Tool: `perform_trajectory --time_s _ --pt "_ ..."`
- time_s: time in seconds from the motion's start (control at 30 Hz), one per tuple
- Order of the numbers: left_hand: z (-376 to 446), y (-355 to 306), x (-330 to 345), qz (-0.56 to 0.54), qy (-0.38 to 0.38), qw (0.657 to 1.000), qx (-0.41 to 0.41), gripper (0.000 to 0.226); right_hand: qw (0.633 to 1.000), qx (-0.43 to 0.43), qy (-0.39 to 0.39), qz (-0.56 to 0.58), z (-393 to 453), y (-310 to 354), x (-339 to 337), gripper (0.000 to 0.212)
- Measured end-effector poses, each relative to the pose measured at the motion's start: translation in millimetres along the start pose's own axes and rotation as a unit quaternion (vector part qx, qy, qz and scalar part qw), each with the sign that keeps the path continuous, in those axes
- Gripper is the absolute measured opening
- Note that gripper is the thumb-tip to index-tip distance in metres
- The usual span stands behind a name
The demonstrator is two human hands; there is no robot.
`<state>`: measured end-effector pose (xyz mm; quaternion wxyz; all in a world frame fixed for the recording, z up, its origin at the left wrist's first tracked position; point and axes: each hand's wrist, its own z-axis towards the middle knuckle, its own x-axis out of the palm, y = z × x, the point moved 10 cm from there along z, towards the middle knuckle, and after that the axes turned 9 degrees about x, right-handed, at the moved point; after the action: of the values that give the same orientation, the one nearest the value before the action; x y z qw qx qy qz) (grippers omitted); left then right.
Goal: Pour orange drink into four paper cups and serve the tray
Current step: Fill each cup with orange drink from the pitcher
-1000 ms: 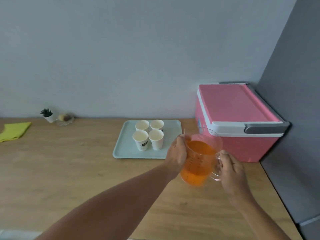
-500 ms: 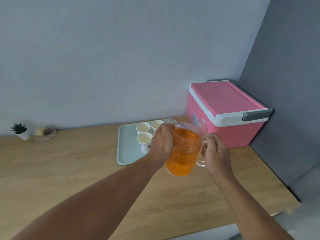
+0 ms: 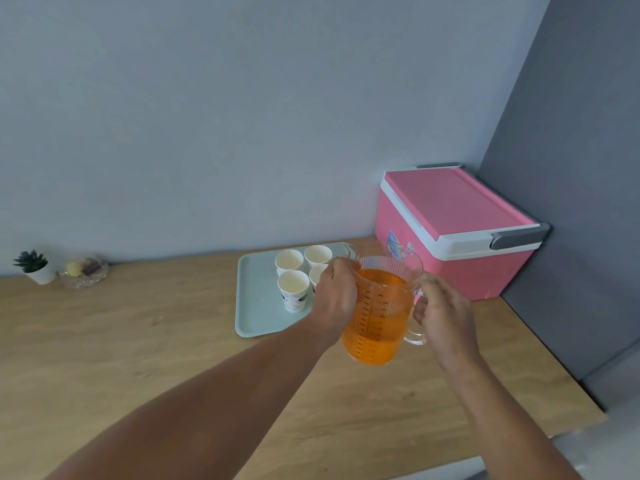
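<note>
A clear plastic jug (image 3: pixel 379 317) of orange drink hangs upright above the wooden counter, just right of a pale green tray (image 3: pixel 256 299). My left hand (image 3: pixel 337 299) wraps round the jug's left side near the spout. My right hand (image 3: pixel 443 315) grips its clear handle. On the tray stand several white paper cups (image 3: pixel 292 289); they look empty, and my left hand partly hides the near right one.
A pink cooler box (image 3: pixel 453 226) with a white rim and grey latch sits in the back right corner against a dark grey wall. At the far left are a small potted plant (image 3: pixel 33 266) and a glass dish (image 3: pixel 85 271). The counter's right edge is close.
The jug and both hands have shifted left and away from me, nearer the tray and cups. The view has tilted and swung, so the yellow cloth at the far left has left the frame.
</note>
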<state>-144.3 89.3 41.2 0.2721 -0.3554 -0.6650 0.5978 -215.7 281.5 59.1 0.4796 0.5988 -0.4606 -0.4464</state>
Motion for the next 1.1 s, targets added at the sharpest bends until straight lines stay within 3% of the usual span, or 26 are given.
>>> perform_trajectory --time_s 0.2,0.4,0.53,0.73,0.8,0.9,1.1 --pt "4.5 9.9 11.3 -0.019 -0.012 1.0 -0.015 0.044 0.998 0.012 0.057 0.007 15.5 -13.3 -3.9 0.059" --pt "9.0 27.7 18.7 -0.023 0.052 0.997 -0.046 0.046 0.995 0.057 0.06 0.049 24.0 -31.9 -4.3 0.057" --pt "25.0 50.9 -7.9 0.016 0.078 0.997 -0.018 0.044 0.993 0.083 0.053 0.062 16.7 -37.9 -0.3 0.041" --pt "57.7 107.3 -101.2 0.182 -0.035 0.983 -0.014 0.029 0.993 0.1 0.026 0.047 2.1 -37.9 6.8 0.046" --pt "69.4 117.9 -120.5 0.245 -0.053 0.968 -0.002 0.038 0.993 0.102 0.015 0.048 -1.9 -34.6 10.6 0.048" --pt "88.7 127.0 -130.3 0.292 -0.055 0.955 0.007 0.071 0.993 0.113 -0.002 0.039 -8.6 -28.9 18.1 0.031" --pt "117.1 140.2 -127.3 0.246 -0.055 0.968 -0.013 0.096 0.992 0.124 -0.024 0.016 -12.5 -29.7 31.3 0.03"
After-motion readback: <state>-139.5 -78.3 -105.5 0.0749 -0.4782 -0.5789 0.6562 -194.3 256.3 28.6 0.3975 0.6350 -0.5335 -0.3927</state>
